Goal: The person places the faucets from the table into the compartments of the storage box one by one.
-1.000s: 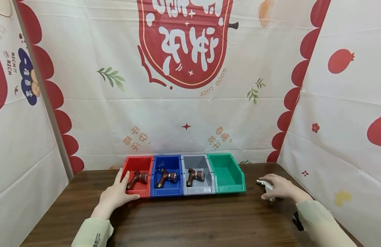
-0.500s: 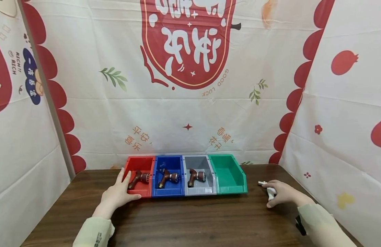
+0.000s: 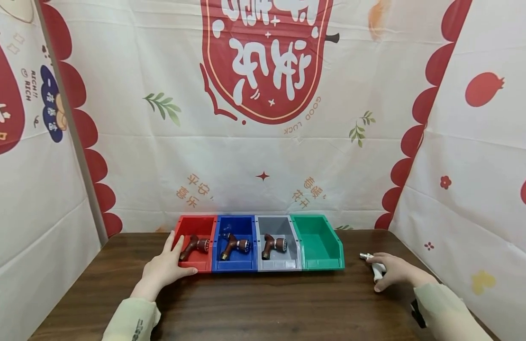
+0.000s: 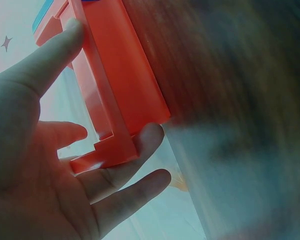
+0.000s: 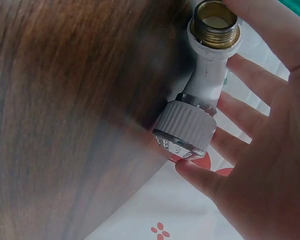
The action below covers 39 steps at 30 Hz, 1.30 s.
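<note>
In the head view, my left hand (image 3: 162,272) holds the left front corner of a red bin (image 3: 184,222). The left wrist view shows the thumb at the red bin's (image 4: 115,55) front lip and spread fingers around its side wall. Off to the right of the bins, my right hand (image 3: 395,272) grips a white radiator valve (image 3: 378,271) low over the table. Seen from the right wrist, the thumb lies by the brass threaded end of the white valve (image 5: 207,80). The other fingers pass behind its body, and its ribbed, numbered knob points down.
Beside the red bin stand a blue bin (image 3: 237,221), a grey bin (image 3: 273,222) and a green bin (image 3: 316,232), all in one row. Brown radiator valves (image 3: 199,244) lie in the red, blue and grey bins. Printed cloth (image 3: 263,151) walls surround the wooden table (image 3: 263,308).
My right hand has closed in around the white valve, covering more of it, and the valve has turned a little. The left hand stays at the red bin. The head view has shifted slightly.
</note>
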{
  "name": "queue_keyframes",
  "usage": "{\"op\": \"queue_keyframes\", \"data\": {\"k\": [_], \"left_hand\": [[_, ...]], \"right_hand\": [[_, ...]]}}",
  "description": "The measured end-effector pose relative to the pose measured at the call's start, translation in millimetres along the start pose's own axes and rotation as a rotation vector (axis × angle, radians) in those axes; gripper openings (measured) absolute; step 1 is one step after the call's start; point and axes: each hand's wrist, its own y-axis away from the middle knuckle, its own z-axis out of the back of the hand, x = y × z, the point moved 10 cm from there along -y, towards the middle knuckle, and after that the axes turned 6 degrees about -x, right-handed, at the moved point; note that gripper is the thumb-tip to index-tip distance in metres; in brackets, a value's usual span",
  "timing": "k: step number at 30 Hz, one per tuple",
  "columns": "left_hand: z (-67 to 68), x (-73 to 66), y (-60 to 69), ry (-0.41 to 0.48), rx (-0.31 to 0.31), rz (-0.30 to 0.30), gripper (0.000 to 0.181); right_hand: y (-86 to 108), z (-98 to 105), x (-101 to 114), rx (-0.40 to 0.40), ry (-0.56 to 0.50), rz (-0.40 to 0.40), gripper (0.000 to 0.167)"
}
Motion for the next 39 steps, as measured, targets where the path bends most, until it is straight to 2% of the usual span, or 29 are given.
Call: {"op": "queue_keyframes", "data": {"k": [8, 24, 28, 34, 39], "left_hand": [[-5.1, 2.7, 2.4, 0.001, 0.007, 0.009, 0.113], [-9.2, 6.4, 9.1, 0.018, 0.014, 0.027, 0.111], [-8.9, 6.9, 8.3, 0.015, 0.015, 0.028, 0.11], [-6.5, 5.0, 2.3, 0.003, 0.005, 0.014, 0.113], [-2.3, 1.7, -2.1, 0.006, -0.005, 0.003, 0.113]], "right_hand": [[3.0, -8.2, -6.4, 0.021, -0.033, -0.027, 0.069], [5.2, -9.9, -0.5, -0.012, -0.045, 0.028, 0.064], [4.2, -8.6, 0.5, -0.009, -0.031, 0.026, 0.066], [1.1, -7.0, -8.2, 0.018, -0.031, -0.057, 0.068], [-0.8, -4.2, -7.6, -0.001, -0.015, -0.02, 0.069]]}}
